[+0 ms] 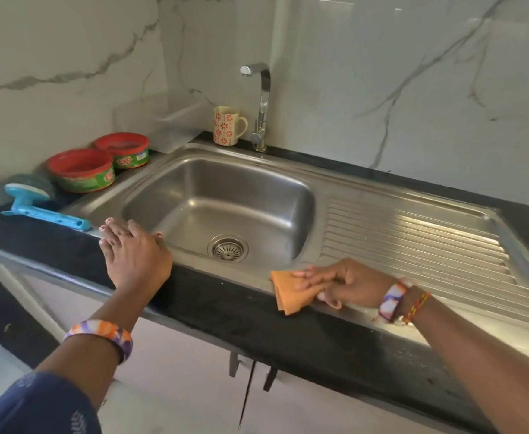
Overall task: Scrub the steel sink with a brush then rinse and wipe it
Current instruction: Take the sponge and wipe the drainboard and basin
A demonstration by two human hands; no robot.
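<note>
We see 2 red tubs (81,170) (124,148) on the black counter (225,311) left of the sink (219,198), a blue brush (34,202) lying just beside them with its handle tip on the sink's left rim. A patterned mug (228,125) stands next to the tap (261,101) at the back wall. What's in the tubs and mug we can't tell. Basin holds only the drain strainer (228,248). Left hand (134,255) rests flat, fingers straight, on the front-left rim. Right hand (341,285) presses an orange cloth (288,292) onto the front rim, fingers extended over it, thumb curled. The ribbed drainboard (413,242) lies to the right.
</note>
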